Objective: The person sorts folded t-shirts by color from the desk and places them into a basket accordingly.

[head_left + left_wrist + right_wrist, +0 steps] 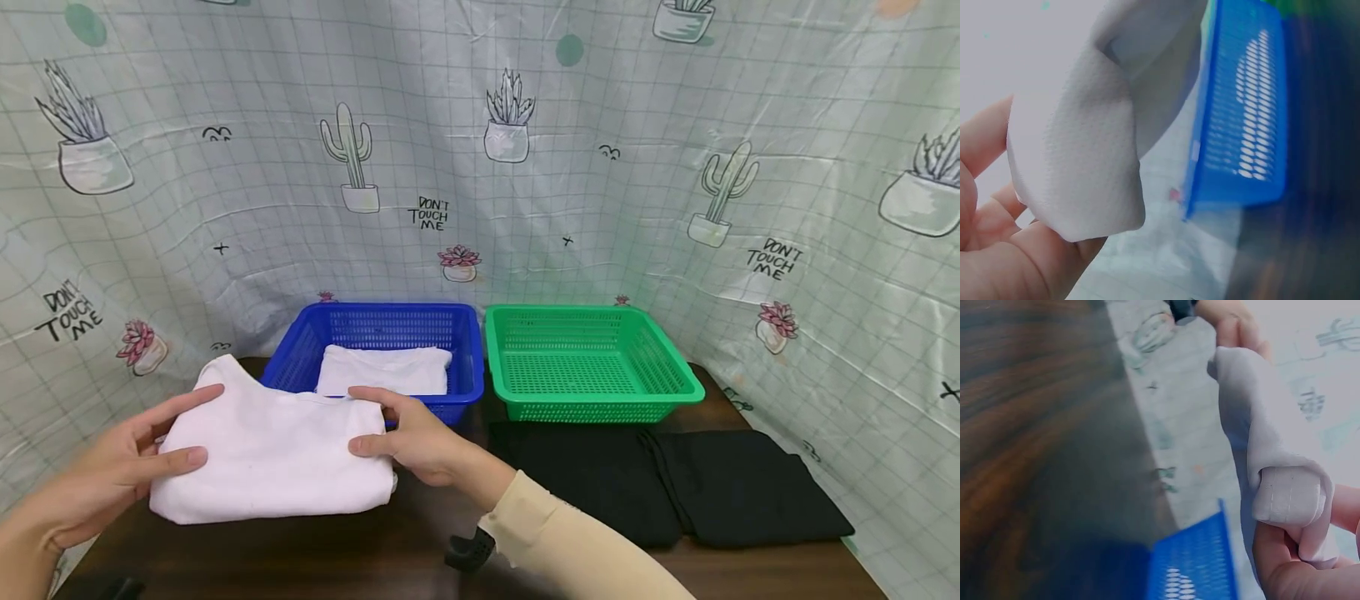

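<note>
A folded white garment [277, 454], likely a shirt, hangs above the table between both hands. My left hand [142, 458] pinches its left end, thumb on the near face and fingers at the far side. At the right end my right hand [412, 437] grips it the same way. In the left wrist view the folded cloth [1085, 144] bulges past the fingers; the right wrist view shows its rolled layers [1272, 425]. Just behind the garment stands a blue basket [468, 358], with another folded white garment [386, 371] inside.
A green basket [592, 408] stands to the right of the blue one. Two folded black garments [592, 483] [757, 492] lie in front of it on the dark wooden table [420, 550]. A small black object [470, 552] shows below my right wrist. A patterned curtain [480, 192] encloses the back and sides.
</note>
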